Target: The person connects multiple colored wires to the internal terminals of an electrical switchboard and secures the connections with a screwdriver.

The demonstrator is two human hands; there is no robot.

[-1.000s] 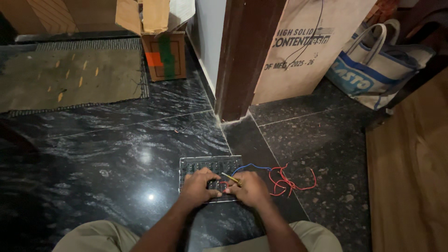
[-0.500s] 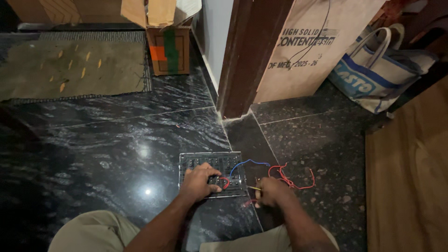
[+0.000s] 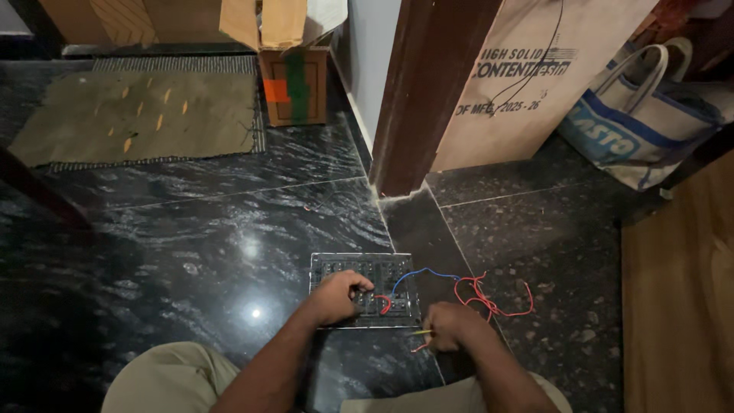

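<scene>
The left hand's (image 3: 336, 297) fingers curl down onto the panel (image 3: 365, 289), pressing its lower middle where a short red wire loops. The right hand's (image 3: 453, 326) fingers are pinched shut on a thin yellow tool (image 3: 419, 333), just off the panel's lower right corner. The panel lies flat on the dark floor (image 3: 191, 245) in front of the knees. A blue wire (image 3: 417, 273) runs from it to a red tangle (image 3: 489, 294) at the right. Farther off stand a brown door frame (image 3: 428, 92), a cardboard sheet (image 3: 535, 76), a blue-and-white bag (image 3: 638, 126), a small box (image 3: 294, 84) and a mat (image 3: 138, 115).
</scene>
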